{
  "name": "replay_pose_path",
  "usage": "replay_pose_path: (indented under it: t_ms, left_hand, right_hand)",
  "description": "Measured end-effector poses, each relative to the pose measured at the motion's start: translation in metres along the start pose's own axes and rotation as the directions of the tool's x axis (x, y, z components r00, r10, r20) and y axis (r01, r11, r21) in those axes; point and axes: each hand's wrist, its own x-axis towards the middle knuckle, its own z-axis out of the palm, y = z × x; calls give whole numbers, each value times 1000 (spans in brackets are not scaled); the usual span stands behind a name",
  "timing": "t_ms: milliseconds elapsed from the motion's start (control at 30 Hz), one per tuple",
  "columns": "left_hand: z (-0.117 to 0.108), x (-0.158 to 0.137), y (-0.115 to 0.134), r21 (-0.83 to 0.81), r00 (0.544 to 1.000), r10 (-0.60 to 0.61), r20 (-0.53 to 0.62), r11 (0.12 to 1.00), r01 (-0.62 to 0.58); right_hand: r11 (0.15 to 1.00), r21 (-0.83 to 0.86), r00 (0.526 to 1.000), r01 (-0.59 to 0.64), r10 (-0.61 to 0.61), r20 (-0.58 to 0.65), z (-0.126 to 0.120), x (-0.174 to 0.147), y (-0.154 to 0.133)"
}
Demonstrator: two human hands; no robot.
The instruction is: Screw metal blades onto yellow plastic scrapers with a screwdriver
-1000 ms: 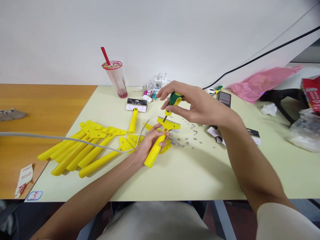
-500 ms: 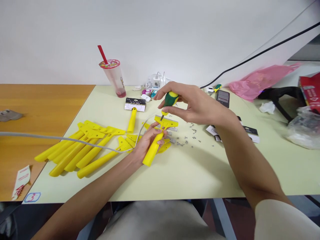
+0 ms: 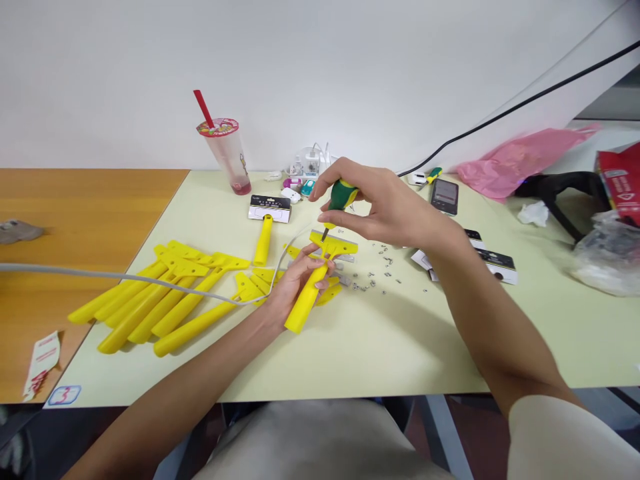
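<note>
My left hand point(image 3: 293, 287) is wrapped round a yellow scraper point(image 3: 306, 300), its wide head tilted up and away from me. A green and yellow screwdriver point(image 3: 343, 195) is in my right hand point(image 3: 383, 207), gripped by the handle between thumb and fingers. Its tip points down at the left part of the scraper's head. Under and beside my left hand lie more yellow scraper parts point(image 3: 329, 295) and pale blades, partly hidden. Small screws and nuts point(image 3: 371, 283) are scattered to the right of the scraper.
Several yellow scraper handles point(image 3: 145, 300) lie piled at left, with a grey cable point(image 3: 125, 275) across them. A carded scraper point(image 3: 263, 240), a drink cup point(image 3: 227, 157) and a phone point(image 3: 445, 196) are farther back. Black cards point(image 3: 500, 265) and plastic bags point(image 3: 607, 257) lie at right.
My right hand has shifted its fingers slightly round the screwdriver handle. The scraper stays in almost the same place in my left hand.
</note>
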Motion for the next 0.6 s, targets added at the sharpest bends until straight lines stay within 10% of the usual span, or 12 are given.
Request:
replay_pose_path:
  t_ms: [600]
  left_hand:
    - [-9,3,-6,62,999,-32,36,998,30]
  right_hand:
    - [1000,2,999,30,-30,41,-2,0,-1]
